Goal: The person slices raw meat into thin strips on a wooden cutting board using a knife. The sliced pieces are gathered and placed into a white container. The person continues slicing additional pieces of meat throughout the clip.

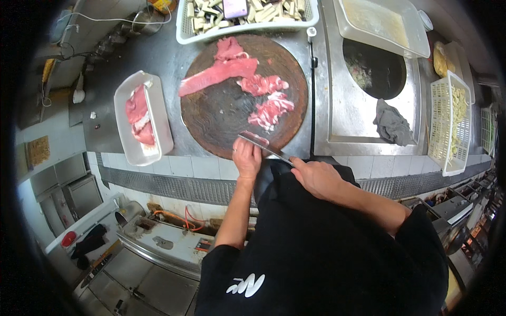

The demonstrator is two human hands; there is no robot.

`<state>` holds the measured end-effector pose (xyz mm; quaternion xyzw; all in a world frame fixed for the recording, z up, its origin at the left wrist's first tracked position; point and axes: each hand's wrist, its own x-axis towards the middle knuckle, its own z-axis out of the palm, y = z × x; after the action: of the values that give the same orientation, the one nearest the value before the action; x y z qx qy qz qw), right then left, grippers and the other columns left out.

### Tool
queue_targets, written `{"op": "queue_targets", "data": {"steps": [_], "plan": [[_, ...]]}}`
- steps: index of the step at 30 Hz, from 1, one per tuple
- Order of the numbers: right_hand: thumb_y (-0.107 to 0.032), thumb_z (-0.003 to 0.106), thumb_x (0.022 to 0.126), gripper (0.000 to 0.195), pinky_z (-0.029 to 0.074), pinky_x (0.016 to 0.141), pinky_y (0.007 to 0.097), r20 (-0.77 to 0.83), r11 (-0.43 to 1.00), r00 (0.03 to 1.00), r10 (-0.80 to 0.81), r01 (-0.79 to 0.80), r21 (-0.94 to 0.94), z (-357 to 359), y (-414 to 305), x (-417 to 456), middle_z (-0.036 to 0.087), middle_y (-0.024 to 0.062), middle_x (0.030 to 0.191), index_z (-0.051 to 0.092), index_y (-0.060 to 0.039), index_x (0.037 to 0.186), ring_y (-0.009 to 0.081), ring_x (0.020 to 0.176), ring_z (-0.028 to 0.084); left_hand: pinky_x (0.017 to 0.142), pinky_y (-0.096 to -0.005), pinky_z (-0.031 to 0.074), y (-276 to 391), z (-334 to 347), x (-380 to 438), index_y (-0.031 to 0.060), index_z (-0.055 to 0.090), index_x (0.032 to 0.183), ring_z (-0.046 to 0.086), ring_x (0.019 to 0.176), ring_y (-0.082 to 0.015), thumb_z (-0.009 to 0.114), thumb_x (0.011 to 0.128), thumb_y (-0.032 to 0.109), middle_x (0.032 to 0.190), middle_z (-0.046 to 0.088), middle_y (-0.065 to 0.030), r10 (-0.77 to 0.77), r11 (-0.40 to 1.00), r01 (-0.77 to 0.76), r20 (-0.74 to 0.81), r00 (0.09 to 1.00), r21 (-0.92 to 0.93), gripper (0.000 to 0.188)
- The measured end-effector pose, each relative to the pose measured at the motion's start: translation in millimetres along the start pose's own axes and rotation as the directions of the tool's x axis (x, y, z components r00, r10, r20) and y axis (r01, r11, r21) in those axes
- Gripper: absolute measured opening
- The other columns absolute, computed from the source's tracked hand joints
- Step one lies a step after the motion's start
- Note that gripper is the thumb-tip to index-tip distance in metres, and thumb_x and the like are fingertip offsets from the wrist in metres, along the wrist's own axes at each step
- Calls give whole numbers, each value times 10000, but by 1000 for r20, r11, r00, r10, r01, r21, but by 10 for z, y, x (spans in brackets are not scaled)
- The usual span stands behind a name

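My right hand (318,177) grips the handle of a cleaver (265,147), whose blade lies across the near edge of a round wooden chopping block (225,106). Against the blade's near side rests my left hand (246,156), fingers curled; whether it pins meat beneath is hidden. A thin strip of meat (256,137) shows just beyond the blade. Farther up the block are two piles of cut raw meat, one redder (263,84) and one streaked with white fat (271,110). A long slab of red meat (221,74) spans the far left, touching a smaller piece (229,48).
Left of the block stands a white plastic tub (161,118) with raw meat (138,112). Behind it, a white basket (249,31) holds cut eggplant and a phone (235,8). To the right are a sink opening (379,75), a grey cloth (392,123) and a basket of pale strips (440,122).
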<state>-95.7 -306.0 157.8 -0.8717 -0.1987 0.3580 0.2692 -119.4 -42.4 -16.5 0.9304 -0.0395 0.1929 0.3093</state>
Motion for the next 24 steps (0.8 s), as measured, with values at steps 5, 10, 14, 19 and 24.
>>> {"op": "queue_targets", "data": {"steps": [5,10,14,19,24], "plan": [[-281,589,1120,279,592,718,644,-156,977,971,-183,197,79,299,-351,1015,750,290,835,579,-32,1245,521,816,751,999,-515,556,17,-35,-6,8,733,1029,689,1070,-432,756,880,35,1079,737,-184,11,999,-12,-37,999,-31,154],[-299,551,1140,262,589,775,645,-126,983,978,-168,175,49,240,-255,926,756,309,897,568,-40,1172,534,879,751,1012,-516,546,107,-31,35,14,723,1019,688,1110,-424,742,893,26,1110,731,-181,-24,1000,24,-74,997,7,127],[-276,574,1129,248,585,785,648,-103,987,982,-158,161,21,109,-90,406,748,316,872,574,-30,1159,540,869,746,1009,-523,510,129,-70,25,12,697,1070,667,1093,-428,728,886,17,1083,699,-187,-14,1000,16,-86,996,19,187],[-300,572,1124,280,590,791,624,-247,967,939,-237,253,35,235,-20,797,756,308,888,612,-22,1113,524,850,750,1048,-521,512,195,4,94,19,701,1087,656,1164,-428,775,901,60,1138,712,-175,-13,998,19,-105,994,57,204],[-395,536,1169,329,469,424,358,109,810,994,-25,-44,585,-74,398,1146,598,55,698,689,-104,1150,164,465,556,1038,-523,510,245,-150,38,32,703,1076,651,1157,-420,793,908,52,1150,698,-170,2,998,2,-81,997,59,191]]}}
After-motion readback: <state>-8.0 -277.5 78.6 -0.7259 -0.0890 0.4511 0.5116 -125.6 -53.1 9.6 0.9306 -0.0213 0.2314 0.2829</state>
